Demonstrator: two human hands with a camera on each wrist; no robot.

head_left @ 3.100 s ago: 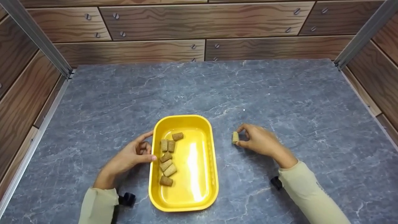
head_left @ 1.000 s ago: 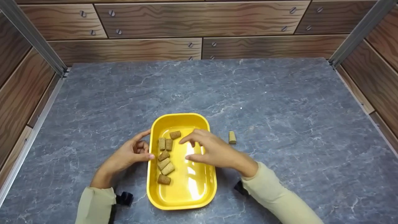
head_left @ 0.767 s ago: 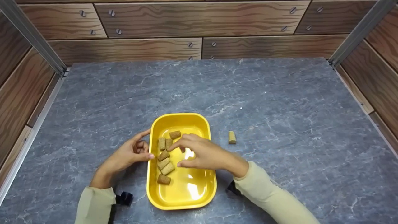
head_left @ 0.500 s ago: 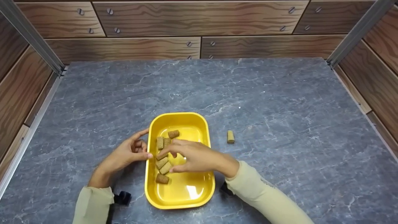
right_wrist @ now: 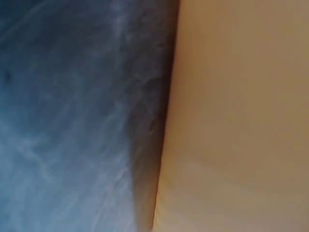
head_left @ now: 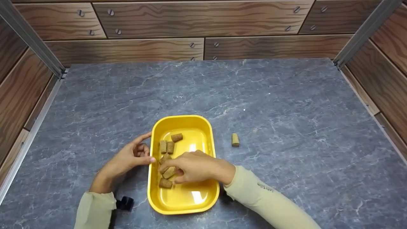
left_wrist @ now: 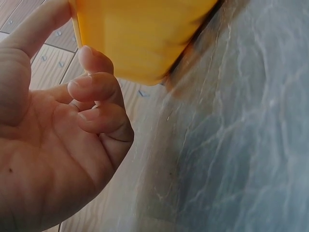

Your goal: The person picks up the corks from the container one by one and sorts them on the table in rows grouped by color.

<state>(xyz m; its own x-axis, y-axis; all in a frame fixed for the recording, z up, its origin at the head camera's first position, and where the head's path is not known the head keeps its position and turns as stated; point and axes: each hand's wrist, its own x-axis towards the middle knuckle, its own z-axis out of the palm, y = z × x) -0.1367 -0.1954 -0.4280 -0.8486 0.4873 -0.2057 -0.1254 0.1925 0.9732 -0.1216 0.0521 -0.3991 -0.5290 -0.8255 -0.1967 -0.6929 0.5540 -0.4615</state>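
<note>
In the head view, a yellow tray [head_left: 183, 211] holds several corks in a loose column along its left side. My left hand [head_left: 128, 156] holds the tray's left edge, thumb on the rim; in the left wrist view, the other fingers curl beside the tray's outer wall. My right hand [head_left: 195, 167] reaches over the right rim. Its index finger and thumb stand on either side of a light cork [head_left: 169, 172], apart from each other. A darker cork [head_left: 165, 183] lies just below. The right wrist view shows only the tray's outer wall [right_wrist: 236, 116] and the tabletop.
One light cork [head_left: 235, 140] stands on the blue-grey marbled tabletop [head_left: 286, 127], right of the tray. Wood-patterned panels [head_left: 203, 19] and metal posts [head_left: 35, 41] enclose the table at the back and sides.
The right hand let go of a light cork on the tabletop, then moved left into the tray and down the column of corks. The left hand keeps its place on the tray.
</note>
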